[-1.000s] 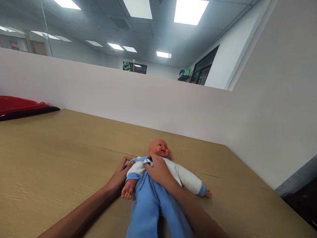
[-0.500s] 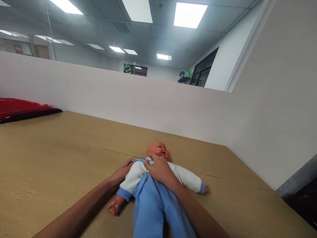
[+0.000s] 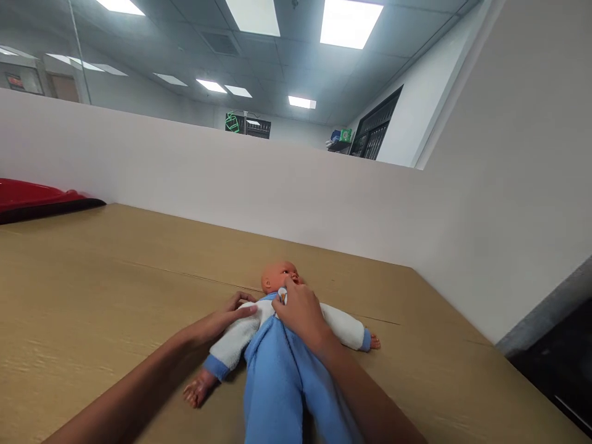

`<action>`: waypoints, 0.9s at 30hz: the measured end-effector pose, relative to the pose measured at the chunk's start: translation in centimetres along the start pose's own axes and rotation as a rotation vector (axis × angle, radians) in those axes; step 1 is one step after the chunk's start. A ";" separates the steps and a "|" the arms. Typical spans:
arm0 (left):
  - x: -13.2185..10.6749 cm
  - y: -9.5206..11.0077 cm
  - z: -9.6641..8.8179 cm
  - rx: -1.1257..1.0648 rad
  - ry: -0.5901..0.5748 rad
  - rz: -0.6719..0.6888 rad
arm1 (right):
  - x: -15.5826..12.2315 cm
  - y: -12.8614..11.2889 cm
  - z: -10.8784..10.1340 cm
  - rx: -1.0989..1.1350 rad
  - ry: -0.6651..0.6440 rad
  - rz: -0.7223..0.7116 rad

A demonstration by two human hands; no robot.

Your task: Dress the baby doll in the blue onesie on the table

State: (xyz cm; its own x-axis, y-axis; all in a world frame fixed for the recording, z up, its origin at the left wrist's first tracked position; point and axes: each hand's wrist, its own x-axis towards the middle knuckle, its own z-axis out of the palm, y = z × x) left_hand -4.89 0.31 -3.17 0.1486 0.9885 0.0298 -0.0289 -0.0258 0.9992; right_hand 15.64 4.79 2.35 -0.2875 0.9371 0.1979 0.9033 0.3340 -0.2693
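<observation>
A baby doll (image 3: 277,279) lies face up on the wooden table (image 3: 115,277), in a white fleece top and blue overalls (image 3: 272,376). My right hand (image 3: 300,311) rests on the doll's chest just under its chin, fingers pinched on a small white fastener at the overall's strap. My left hand (image 3: 229,317) lies on the doll's white-sleeved shoulder with its fingers stretched flat. The doll's arms stretch out to both sides; one bare hand (image 3: 194,391) points toward me at the left.
A white partition (image 3: 185,172) runs along the table's far edge and a grey wall (image 3: 518,185) closes the right side. A red and black object (image 3: 37,198) lies at the far left of the table. A dark gap (image 3: 559,376) drops off beyond the table's right edge.
The doll's left-side arm has swung down and outward from a bent pose to lie straight. My left hand shifted onto the shoulder and flattened. My right hand stays at the collar.
</observation>
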 end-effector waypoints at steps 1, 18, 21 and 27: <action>-0.3 0.4 -0.5 0.071 -0.054 -0.015 | 0.1 0.2 0.0 -0.009 -0.004 0.006; 0.1 -0.4 -4.1 0.709 0.031 0.141 | -0.9 7.4 -2.5 0.361 -0.216 -0.122; 0.9 -0.6 -4.1 0.837 0.131 0.244 | -3.7 11.5 -3.2 0.588 -0.373 -0.159; 3.0 2.3 0.8 0.941 0.226 0.445 | -9.8 15.8 -0.9 0.917 -0.395 -0.147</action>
State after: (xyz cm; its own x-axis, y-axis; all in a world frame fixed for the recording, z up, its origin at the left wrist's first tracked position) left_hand -3.74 3.11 -0.79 0.1229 0.8638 0.4887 0.7545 -0.4012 0.5194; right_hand 33.01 0.79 -3.01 -0.6116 0.7911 0.0055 0.3045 0.2418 -0.9213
